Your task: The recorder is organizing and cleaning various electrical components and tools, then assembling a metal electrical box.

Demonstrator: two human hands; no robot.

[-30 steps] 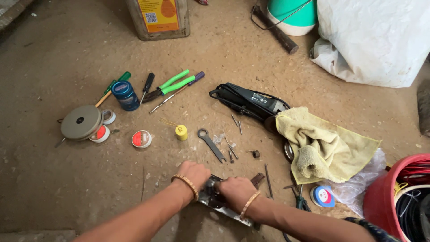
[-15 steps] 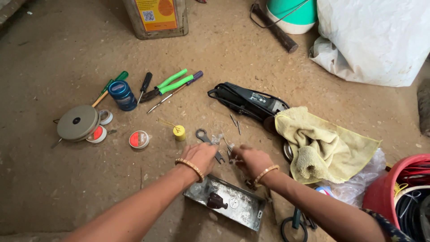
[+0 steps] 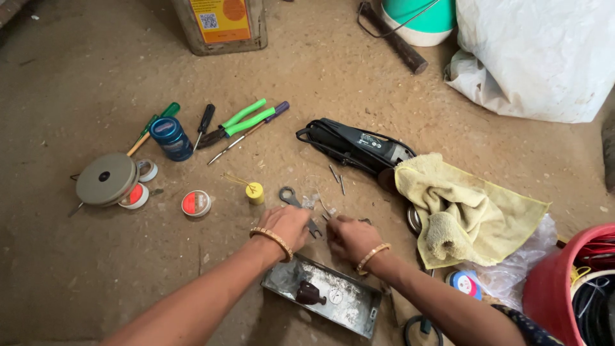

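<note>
- The left hand [image 3: 289,225] sits just below the middle of the view, knuckles up and fingers curled down onto the dirt floor [image 3: 77,256]. It covers the lower end of a small flat wrench [image 3: 291,198]. Whether the fingers actually grip the wrench cannot be told.
- The right hand [image 3: 351,236] lies just beside the left one, at its 3 o'clock. Its fingers are bunched narrow around small bits of metal at its 11 o'clock. What it pinches is too small to make out.
- Each wrist wears a beaded bracelet.
- A grey metal box [image 3: 330,296] lies flat at 6 o'clock from the hands, just beneath the wrists, with a dark knob on its face.
- A little yellow cap [image 3: 255,192] stands at 10 o'clock from the left hand, near the ring end of the wrench.
- A black power tool [image 3: 359,148] lies at 1 o'clock from the hands. A yellow cloth [image 3: 471,211] covers its right end.
- Green-handled pliers [image 3: 236,122] and screwdrivers lie at 11 o'clock, well apart from the hands.
- A blue tin [image 3: 172,138], a round grey disc [image 3: 106,179] and rolls of tape sit out at 9 to 10 o'clock.
- A red bucket [image 3: 551,282] of cables stands at 4 o'clock, at the frame's edge.
</note>
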